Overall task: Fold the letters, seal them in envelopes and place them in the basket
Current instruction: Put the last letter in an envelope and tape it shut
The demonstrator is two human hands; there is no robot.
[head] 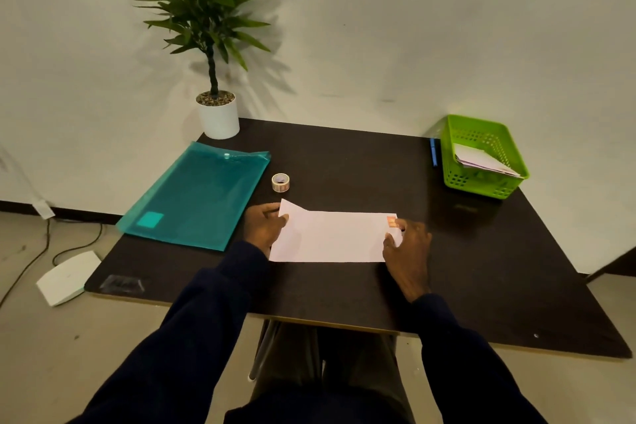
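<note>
Left hand (266, 225): grip pinching left end of envelope (330, 237)
Right hand (407, 244): grip holding its right end
Envelope: flat on tabletop (344, 165)
Basket (457, 179): far right, papers (481, 158) inside

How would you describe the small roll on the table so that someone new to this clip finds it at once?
On the dark table, find the teal plastic folder lying on the left side. Just off its right edge, beyond the white envelope, stands the small roll. It is the only small ring-shaped thing there, pale with reddish print, touching neither neighbour.
</note>
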